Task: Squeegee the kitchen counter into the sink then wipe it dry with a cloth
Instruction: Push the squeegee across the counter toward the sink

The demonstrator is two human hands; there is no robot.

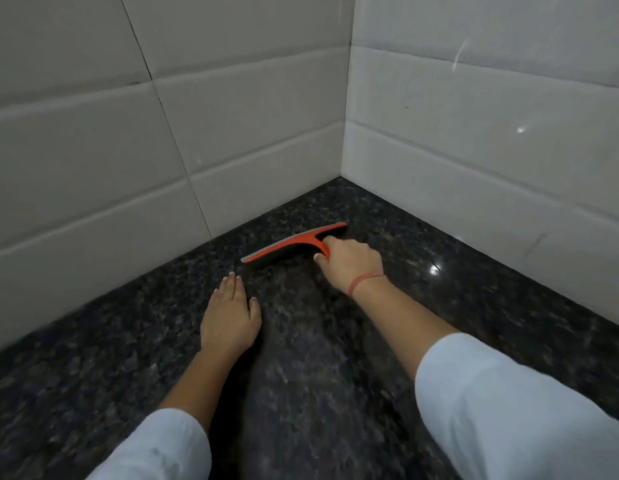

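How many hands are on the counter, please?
2: the left hand lies flat on the counter; the right hand grips the squeegee near the corner.

Tiled walls [232,109] close the counter [336,393] from nine o'clock round to three, meeting in a corner at twelve; no passage there; the squeegee [294,244], gripped by the right hand [353,263], lies across the approach to that corner; the left hand [230,315] rests flat at ten o'clock, just short of the blade; open granite runs between the forearms toward six.
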